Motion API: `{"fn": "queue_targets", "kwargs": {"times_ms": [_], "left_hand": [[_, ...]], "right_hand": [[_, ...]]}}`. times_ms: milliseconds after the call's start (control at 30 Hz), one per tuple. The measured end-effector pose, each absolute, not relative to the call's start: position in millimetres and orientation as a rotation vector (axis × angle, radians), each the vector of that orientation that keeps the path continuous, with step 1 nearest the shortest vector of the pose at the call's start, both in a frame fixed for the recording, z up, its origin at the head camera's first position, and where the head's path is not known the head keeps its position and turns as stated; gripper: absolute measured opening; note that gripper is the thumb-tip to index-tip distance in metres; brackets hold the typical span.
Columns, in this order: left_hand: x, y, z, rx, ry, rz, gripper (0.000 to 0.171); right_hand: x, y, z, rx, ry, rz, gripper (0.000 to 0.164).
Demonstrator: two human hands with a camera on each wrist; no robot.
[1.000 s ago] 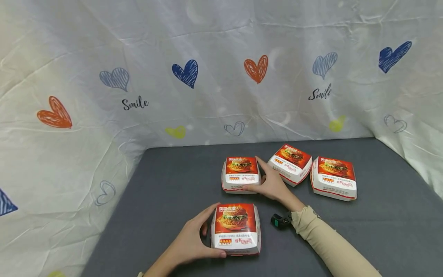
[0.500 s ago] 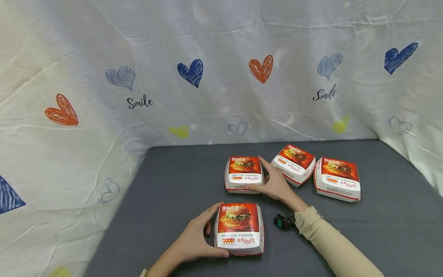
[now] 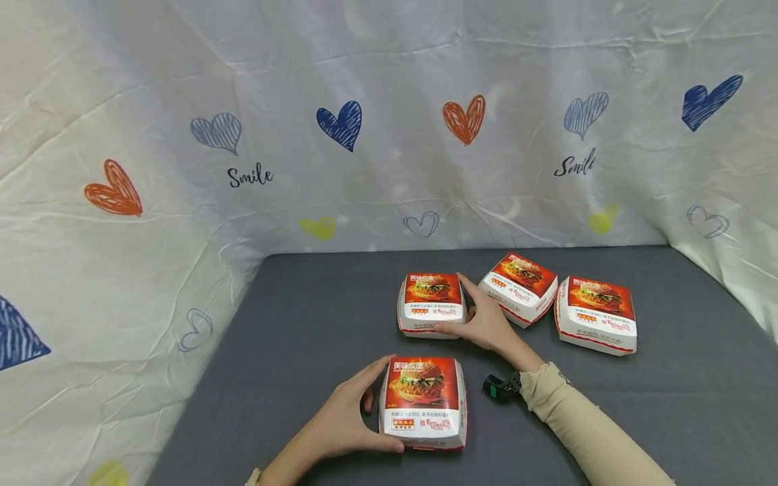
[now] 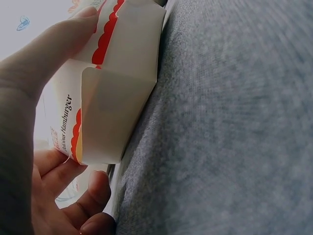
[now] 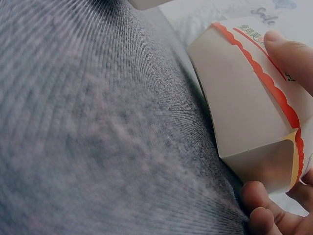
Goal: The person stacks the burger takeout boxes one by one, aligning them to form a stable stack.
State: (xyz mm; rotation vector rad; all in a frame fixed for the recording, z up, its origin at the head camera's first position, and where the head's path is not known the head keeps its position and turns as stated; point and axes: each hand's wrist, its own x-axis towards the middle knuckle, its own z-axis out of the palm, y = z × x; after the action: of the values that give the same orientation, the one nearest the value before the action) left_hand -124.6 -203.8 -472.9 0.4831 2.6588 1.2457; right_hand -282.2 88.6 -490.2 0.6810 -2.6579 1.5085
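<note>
On the grey table (image 3: 304,317), my left hand (image 3: 348,417) pinches the near burger box (image 3: 423,403) front and back; my right hand (image 3: 487,324) likewise pinches a second box (image 3: 430,305) beyond it.

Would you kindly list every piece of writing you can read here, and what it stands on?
"Smile", twice, on the backdrop.
"Delicious Hamburger", on the side of the near box.
"美味", starting that box's lid title.
Remaining print, there and on the other boxes: too small, blurred or hidden.

Red-and-white burger boxes (image 3: 423,403); grey tabletop (image 3: 316,317); heart-printed whitish backdrop (image 3: 395,74).
</note>
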Motion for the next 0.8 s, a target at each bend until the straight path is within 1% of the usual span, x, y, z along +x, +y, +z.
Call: {"fn": "queue_targets", "kwargs": {"times_ms": [467,800], "left_hand": [[-123.1,-203.2,-471.2,0.493,2.656,1.245,0.124],[-123.7,-203.9,-472.0,0.476,2.653,1.238,0.124]], "right_hand": [[-282.8,87.7,-489.4,0.679,-2.65,1.484,0.116],[-281.1,87.9,-493.9,0.67,-2.573,1.516,0.111]]}}
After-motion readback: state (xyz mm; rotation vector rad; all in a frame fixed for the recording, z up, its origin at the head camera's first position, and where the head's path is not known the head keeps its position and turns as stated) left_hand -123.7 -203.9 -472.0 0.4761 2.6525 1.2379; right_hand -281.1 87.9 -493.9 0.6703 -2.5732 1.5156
